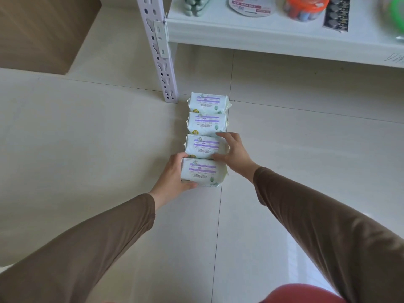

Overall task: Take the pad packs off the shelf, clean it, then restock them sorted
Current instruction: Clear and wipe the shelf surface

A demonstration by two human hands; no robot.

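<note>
Several pale green pad packs with purple labels stand in a row on the tiled floor, running away from me beside the shelf post (pixel 160 51). My left hand (pixel 175 174) grips the nearest pack (pixel 202 172) by its left end, thumb under its front edge. My right hand (pixel 232 152) holds the second pack (pixel 204 146) at its right end, fingers over the top and thumb at the near side. Two more packs (pixel 206 123) (pixel 207 102) stand beyond, untouched. The white shelf (pixel 262 38) is above and to the right.
On the shelf lie green items (pixel 196 5), a round packaged item (pixel 249 5), an orange-lidded jar (pixel 306 7) and a dark battery card (pixel 336 14). A brown cardboard box (pixel 41 31) stands at the upper left. Pale tiled floor (pixel 87 138) spreads all around.
</note>
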